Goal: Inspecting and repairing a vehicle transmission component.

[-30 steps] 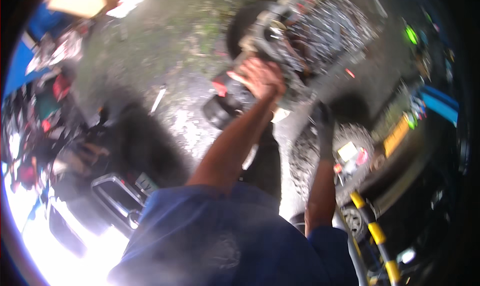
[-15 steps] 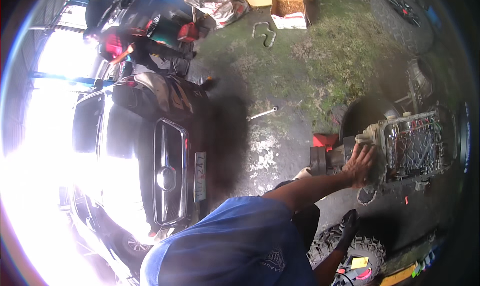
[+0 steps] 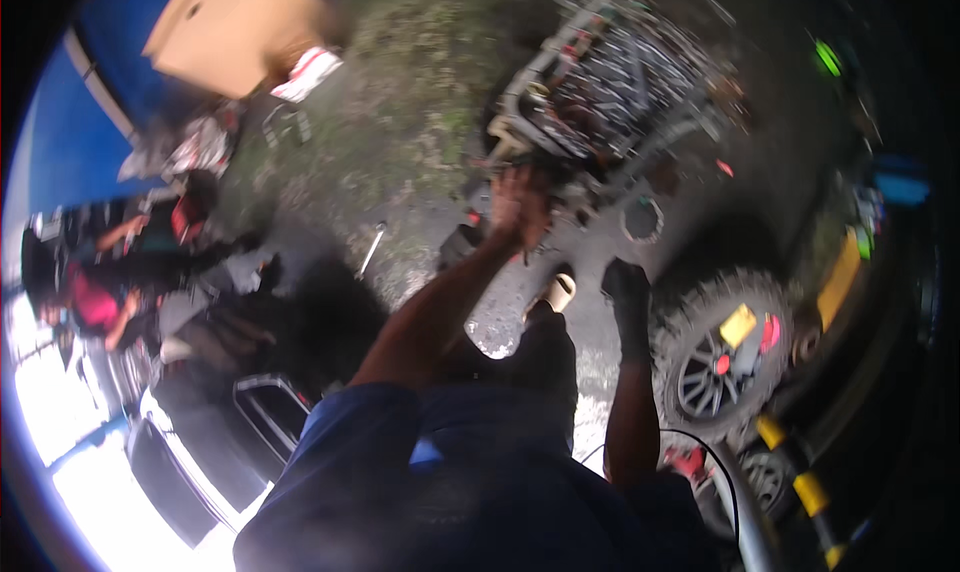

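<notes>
My bare left hand lies on the end of a gearbox housing, its fingers stretched over the grimy casing and blurred by motion. The housing is an open metal case with many tangled, shiny inner parts. My right hand, in a dark glove, hangs apart from the housing, between it and a knobbly tyre. Its fingers look closed, and whatever may be in them is hidden. Below the left wrist a dark round part shows partly behind my forearm.
A big off-road wheel lies at the right with a yellow item on it. A wrench lies on the stained floor. At the left are a dark car and a crouching person. A cardboard box stands at the far left.
The view has swung to the right, so the housing now appears higher and more central, and the car further to the lower left. My left hand stays on the housing; my right still hangs apart.
</notes>
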A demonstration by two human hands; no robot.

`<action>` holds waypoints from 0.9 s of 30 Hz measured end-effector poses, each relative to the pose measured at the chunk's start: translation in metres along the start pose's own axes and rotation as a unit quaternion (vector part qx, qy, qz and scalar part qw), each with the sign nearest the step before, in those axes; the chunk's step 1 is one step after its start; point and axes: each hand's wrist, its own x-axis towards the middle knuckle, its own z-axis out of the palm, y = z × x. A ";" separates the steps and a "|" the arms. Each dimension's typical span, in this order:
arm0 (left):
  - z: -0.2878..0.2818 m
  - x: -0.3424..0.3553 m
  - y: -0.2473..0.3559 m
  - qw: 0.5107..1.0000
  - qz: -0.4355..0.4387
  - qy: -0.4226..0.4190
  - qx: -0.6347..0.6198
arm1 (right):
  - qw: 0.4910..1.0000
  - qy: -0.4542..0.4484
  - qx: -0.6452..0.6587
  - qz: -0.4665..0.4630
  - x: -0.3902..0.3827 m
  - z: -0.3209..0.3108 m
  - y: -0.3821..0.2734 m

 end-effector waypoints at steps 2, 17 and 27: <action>-0.029 0.016 0.017 0.988 -0.033 -0.016 -0.148 | 0.975 0.002 0.110 0.195 -0.014 -0.009 0.019; -0.013 -0.020 -0.327 0.824 -0.192 0.003 -0.533 | 0.879 0.269 -0.118 0.377 0.115 0.063 -0.094; -0.066 0.014 -0.532 0.964 0.052 -0.098 -0.241 | 0.827 0.218 -0.210 0.473 0.136 0.068 -0.096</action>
